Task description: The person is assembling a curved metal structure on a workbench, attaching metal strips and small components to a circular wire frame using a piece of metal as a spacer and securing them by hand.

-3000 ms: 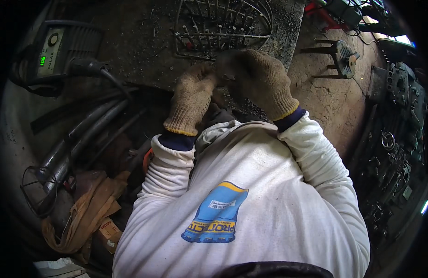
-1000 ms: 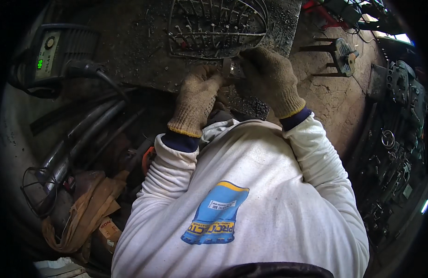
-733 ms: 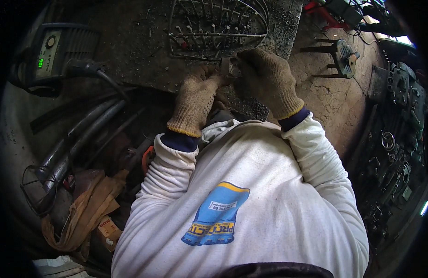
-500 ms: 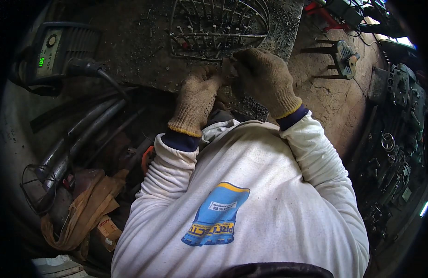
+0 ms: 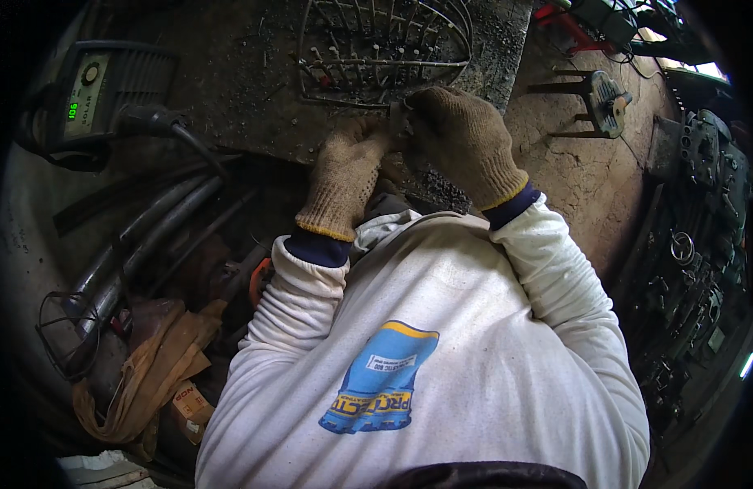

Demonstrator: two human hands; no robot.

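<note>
Both my hands wear brown knitted work gloves and are close together at the near edge of a dark, grit-covered worktable [image 5: 262, 122]. Between them is a small flat greyish piece [image 5: 397, 121], its kind hard to make out. The closed fingers of my left hand [image 5: 344, 171] hold its left side. From the other side my right hand [image 5: 468, 138] pinches it, with the fingertips partly hidden by the glove. Just beyond, a half-round frame of welded metal rods [image 5: 368, 62] lies on the table, its cross rods meeting a straight bar.
A welding machine [image 5: 87, 98] with a lit green display stands at the left, a thick cable [image 5: 198, 147] coming from it. Metal pipes [image 5: 140, 244], brown cloth [image 5: 140, 367] and a small box [image 5: 191, 403] lie below. At right are a stool [image 5: 602, 106] and dark machinery [image 5: 694, 277].
My right hand has shifted very slightly, and the small flat piece now sits a little more upright between the gloves. My left hand stays nearly still.
</note>
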